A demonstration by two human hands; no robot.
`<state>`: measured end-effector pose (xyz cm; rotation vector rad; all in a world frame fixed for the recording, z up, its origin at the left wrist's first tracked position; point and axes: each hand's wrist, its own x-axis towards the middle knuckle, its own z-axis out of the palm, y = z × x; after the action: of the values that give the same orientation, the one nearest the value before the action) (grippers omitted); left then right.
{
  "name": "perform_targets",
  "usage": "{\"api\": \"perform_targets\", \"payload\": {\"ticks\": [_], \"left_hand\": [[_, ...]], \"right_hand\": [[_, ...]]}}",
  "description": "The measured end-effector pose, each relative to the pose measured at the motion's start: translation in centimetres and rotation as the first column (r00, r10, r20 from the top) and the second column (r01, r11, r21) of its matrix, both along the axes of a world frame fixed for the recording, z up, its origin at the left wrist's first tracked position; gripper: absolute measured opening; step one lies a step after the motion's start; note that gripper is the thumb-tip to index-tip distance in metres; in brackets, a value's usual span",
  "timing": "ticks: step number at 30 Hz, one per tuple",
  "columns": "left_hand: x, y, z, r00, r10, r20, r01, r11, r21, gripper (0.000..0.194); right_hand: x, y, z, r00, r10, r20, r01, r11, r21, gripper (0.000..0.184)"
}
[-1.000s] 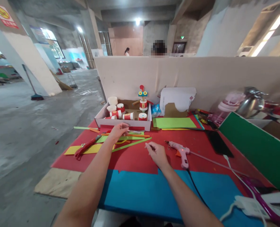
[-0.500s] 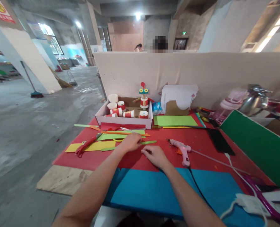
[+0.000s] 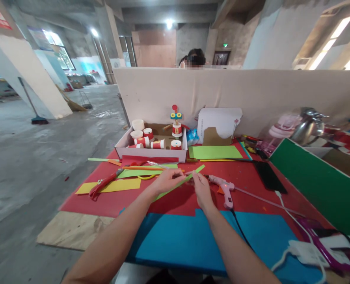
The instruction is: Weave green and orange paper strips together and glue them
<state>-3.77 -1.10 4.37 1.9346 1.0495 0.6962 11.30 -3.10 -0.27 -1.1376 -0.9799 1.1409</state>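
Observation:
Between both hands is a narrow light-green paper strip [image 3: 171, 191], held slantwise above the red sheet on the table. My left hand [image 3: 169, 180] pinches the strip near its middle. Close by, my right hand [image 3: 202, 188] grips it toward its upper right end. Just right of that hand lies a pink hot glue gun [image 3: 226, 190], its nozzle toward the fingers. Left of my left hand are red-handled pliers [image 3: 104, 184] on a yellow paper piece [image 3: 130, 184], and behind them a green paper sheet [image 3: 133, 172] with an orange strip across it.
A white box [image 3: 151, 154] behind holds several paper cups and a cup figure with springs. Green sheets [image 3: 216, 152], a black phone [image 3: 270, 176] and a green board [image 3: 317, 189] stand or lie to the right. Blue paper [image 3: 175, 236] covers the near edge. Someone's head shows over the partition.
The green strip has been lifted off the table and turned slantwise. My right hand has moved up and taken hold of it beside my left hand.

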Motion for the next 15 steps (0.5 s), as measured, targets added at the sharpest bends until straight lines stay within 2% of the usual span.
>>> {"api": "perform_targets", "payload": {"ticks": [1, 3, 5, 8, 10, 13, 15], "left_hand": [[0.0, 0.5, -0.1, 0.995, 0.06, -0.077, -0.051, 0.992, 0.113, 0.025], [-0.1, 1.6, -0.4, 0.94, 0.203, -0.274, -0.103, 0.935, 0.339, 0.022], [0.0, 2.5, -1.0, 0.851, 0.29, -0.438, -0.057, 0.88, 0.472, 0.017], [0.6, 3.3, -1.9, 0.762, 0.307, -0.571, 0.041, 0.857, 0.514, 0.019], [1.0, 3.6, -2.1, 0.752, 0.3, -0.587, 0.057, 0.857, 0.512, 0.023], [1.3, 4.2, -1.5, 0.811, 0.282, -0.513, 0.003, 0.874, 0.486, 0.02], [1.3, 5.0, -0.5, 0.881, 0.283, -0.379, -0.086, 0.884, 0.459, 0.016]], "right_hand": [[0.2, 0.1, 0.1, 0.997, -0.003, -0.081, 0.0, 0.999, -0.033, 0.036], [0.5, 0.1, 0.3, 0.975, 0.025, -0.219, -0.054, 0.99, -0.128, 0.031], [0.7, 0.2, 0.5, 0.956, 0.072, -0.283, -0.133, 0.97, -0.203, 0.028], [0.8, 0.2, 0.8, 0.943, 0.143, -0.3, -0.216, 0.949, -0.229, 0.028], [0.8, 0.2, 0.9, 0.934, 0.171, -0.312, -0.246, 0.944, -0.219, 0.031], [0.7, 0.1, 0.9, 0.925, 0.192, -0.328, -0.269, 0.94, -0.208, 0.034], [0.7, 0.1, 0.9, 0.924, 0.194, -0.331, -0.271, 0.941, -0.204, 0.034]]}}
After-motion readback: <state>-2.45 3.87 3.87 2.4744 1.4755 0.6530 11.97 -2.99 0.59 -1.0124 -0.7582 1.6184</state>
